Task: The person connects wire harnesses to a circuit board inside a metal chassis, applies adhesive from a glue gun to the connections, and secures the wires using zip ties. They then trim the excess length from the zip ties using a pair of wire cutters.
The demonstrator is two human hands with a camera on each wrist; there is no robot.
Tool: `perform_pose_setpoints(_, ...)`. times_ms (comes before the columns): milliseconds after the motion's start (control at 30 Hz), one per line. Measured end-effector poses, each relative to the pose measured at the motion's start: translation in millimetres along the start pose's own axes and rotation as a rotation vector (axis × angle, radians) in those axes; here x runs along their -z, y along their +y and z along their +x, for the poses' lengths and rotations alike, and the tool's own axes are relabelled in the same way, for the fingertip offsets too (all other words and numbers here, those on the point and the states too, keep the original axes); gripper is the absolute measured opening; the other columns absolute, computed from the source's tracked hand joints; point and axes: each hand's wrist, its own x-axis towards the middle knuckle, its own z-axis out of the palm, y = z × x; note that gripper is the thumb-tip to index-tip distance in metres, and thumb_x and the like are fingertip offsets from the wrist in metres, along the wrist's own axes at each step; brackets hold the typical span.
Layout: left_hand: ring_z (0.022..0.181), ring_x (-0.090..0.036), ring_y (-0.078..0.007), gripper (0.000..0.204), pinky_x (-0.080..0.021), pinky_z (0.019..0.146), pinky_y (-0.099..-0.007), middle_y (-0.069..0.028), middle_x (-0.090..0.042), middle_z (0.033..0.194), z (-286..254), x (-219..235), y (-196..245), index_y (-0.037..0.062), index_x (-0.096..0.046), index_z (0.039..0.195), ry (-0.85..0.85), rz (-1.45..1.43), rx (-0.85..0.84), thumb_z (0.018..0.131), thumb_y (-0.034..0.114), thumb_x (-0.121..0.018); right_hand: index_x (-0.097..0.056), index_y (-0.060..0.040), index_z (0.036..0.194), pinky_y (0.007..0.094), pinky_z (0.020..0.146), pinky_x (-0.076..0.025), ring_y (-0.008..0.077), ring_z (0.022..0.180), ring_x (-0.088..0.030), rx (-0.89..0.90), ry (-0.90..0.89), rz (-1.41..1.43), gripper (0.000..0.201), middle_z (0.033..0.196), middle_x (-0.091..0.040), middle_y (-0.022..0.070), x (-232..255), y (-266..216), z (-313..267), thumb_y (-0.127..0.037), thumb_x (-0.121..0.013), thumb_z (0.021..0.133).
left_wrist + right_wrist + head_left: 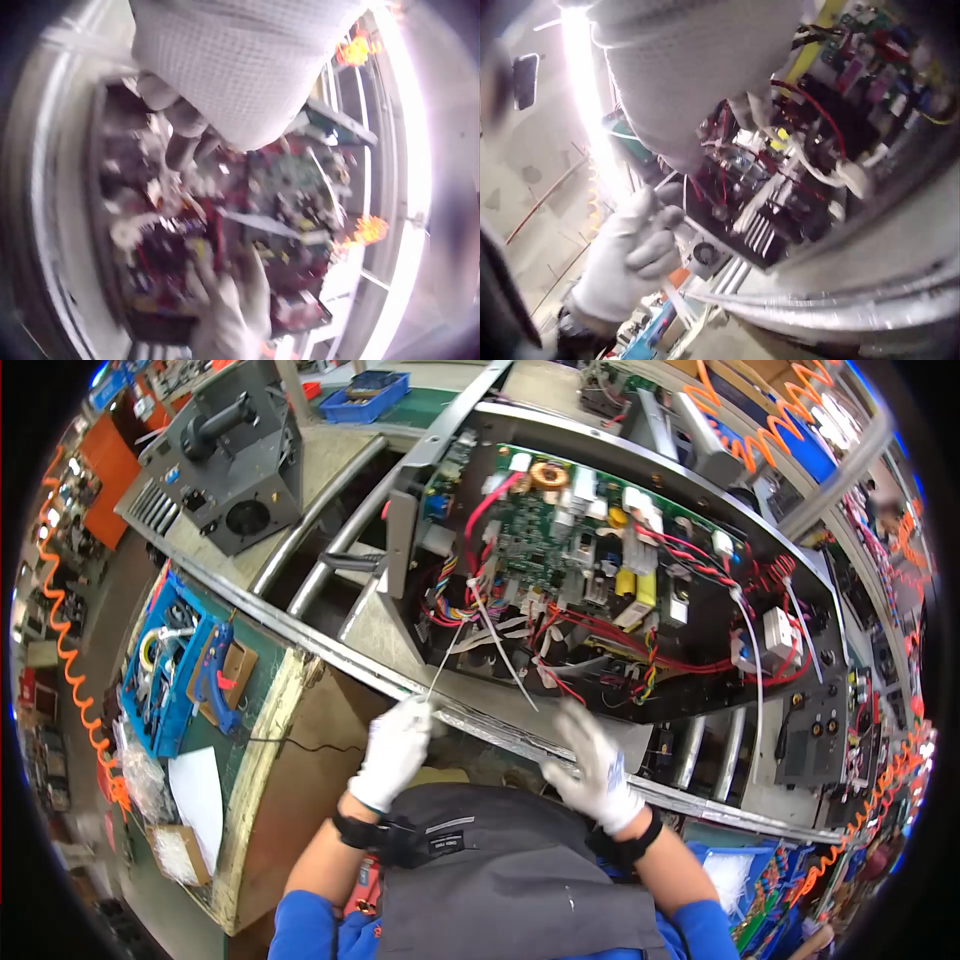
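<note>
An open black machine chassis [800,745] lies on metal rails, showing a green circuit board [540,535] and red wire bundles [700,660]. My left hand [420,710], in a white glove, is curled and pinches the end of a thin white cable tie [450,650] that runs up to the wires by the board. A second white tie [510,660] slants down toward the chassis's front edge. My right hand [580,720] hovers just right of it with fingers straight, holding nothing. The right wrist view shows the left hand [630,247] fisted on the strip.
A grey machine housing [235,455] stands at the back left. A blue tray [165,670] of tools and a cardboard box [180,855] sit on the left bench. Orange coiled hoses [70,660] hang at the left and top right. A blue bin [365,395] is far back.
</note>
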Motion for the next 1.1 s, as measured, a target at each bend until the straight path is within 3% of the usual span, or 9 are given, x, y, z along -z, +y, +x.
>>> perform_pose_setpoints(67,0.090,-0.064,-0.0347,0.024,-0.051,0.077,-0.0438,-0.0165,-0.065,0.089,-51,-2,-81,0.0015,-0.062,0.102,-0.086,0.087,0.028,0.097,0.013,-0.041,-0.063,-0.0001,0.115,0.0410,0.086,-0.052,0.0376,0.102,-0.064,-0.237,-0.196,0.100,0.042,0.114,-0.063,0.0223,-15,11,-52,-0.020,-0.074,0.080)
perform_pose_setpoints(267,0.082,-0.067,-0.0380,0.041,-0.053,0.076,-0.0473,-0.0200,-0.069,0.091,-265,-18,-179,0.0040,-0.069,0.087,-0.470,0.346,1.076,0.094,0.038,-0.048,-0.065,0.0048,0.106,0.0335,0.084,-0.048,0.0219,0.091,-0.062,-1.007,-0.513,0.203,0.028,0.094,-0.068,0.0147,18,29,-86,-0.015,-0.062,0.088)
perform_pose_setpoints(433,0.089,-0.069,-0.0265,0.038,-0.056,0.066,-0.0430,-0.0114,-0.069,0.100,-343,-103,-227,0.0111,-0.069,0.092,-0.634,0.536,0.927,0.097,0.041,-0.046,-0.052,0.0050,0.127,0.0342,0.087,-0.051,0.0225,0.109,-0.056,-0.855,-0.014,0.034,0.045,0.121,-0.059,0.0149,72,167,-145,-0.005,-0.066,0.086)
perform_pose_setpoints(567,0.105,-0.065,-0.0262,0.033,-0.055,0.078,-0.0444,-0.0101,-0.068,0.111,-340,-164,-269,0.0140,-0.070,0.108,-1.026,0.365,0.714,0.095,0.030,-0.044,-0.059,0.0030,0.113,0.0418,0.085,-0.054,0.0266,0.101,-0.062,-0.784,-0.230,-0.241,0.025,0.115,-0.062,0.0186,70,114,-70,-0.002,-0.059,0.088)
perform_pose_setpoints(667,0.114,-0.062,-0.0267,0.031,-0.054,0.085,-0.0435,-0.0091,-0.065,0.123,-386,-211,-306,0.0140,-0.068,0.114,-1.136,0.374,0.702,0.090,0.023,-0.050,-0.062,-0.0007,0.112,0.0396,0.083,-0.054,0.0305,0.098,-0.065,-1.239,0.280,0.389,0.026,0.111,-0.066,0.0192,82,154,-95,-0.004,-0.059,0.087)
perform_pose_setpoints(800,0.115,-0.062,-0.0254,0.041,-0.052,0.091,-0.0381,-0.0051,-0.065,0.124,-392,-235,-334,0.0219,-0.069,0.115,-1.302,0.291,0.859,0.081,0.042,-0.060,-0.071,-0.0086,0.109,0.0389,0.087,-0.048,0.0316,0.096,-0.065,-0.595,-0.593,-0.932,0.026,0.105,-0.070,0.0137,70,130,-74,-0.016,-0.067,0.085)
perform_pose_setpoints(1000,0.106,-0.063,-0.0288,0.032,-0.053,0.085,-0.0415,-0.0101,-0.065,0.118,-345,-230,-348,0.0166,-0.067,0.108,-1.232,0.284,0.860,0.085,0.034,-0.055,-0.067,-0.0049,0.106,0.0376,0.073,-0.052,0.0301,0.093,-0.064,-0.746,-0.210,-0.511,0.025,0.100,-0.069,0.0106,64,156,-96,-0.019,-0.068,0.085)
perform_pose_setpoints(1033,0.104,-0.063,-0.0294,0.030,-0.053,0.084,-0.0420,-0.0109,-0.065,0.117,-331,-228,-355,0.0158,-0.067,0.107,-1.213,0.293,0.848,0.086,0.033,-0.054,-0.068,-0.0073,0.105,0.0377,0.076,-0.051,0.0316,0.092,-0.063,-0.401,-0.339,-0.832,0.030,0.099,-0.068,0.0114,63,168,-97,-0.026,-0.070,0.082)
perform_pose_setpoints(1100,0.101,-0.064,-0.0305,0.028,-0.053,0.082,-0.0432,-0.0126,-0.065,0.115,-307,-224,-370,0.0140,-0.066,0.104,-1.169,0.321,0.811,0.087,0.031,-0.052,-0.058,-0.0012,0.113,0.0352,0.076,-0.053,0.0251,0.089,-0.063,-0.940,0.311,0.123,0.031,0.101,-0.065,0.0119,43,150,-91,-0.010,-0.066,0.084)
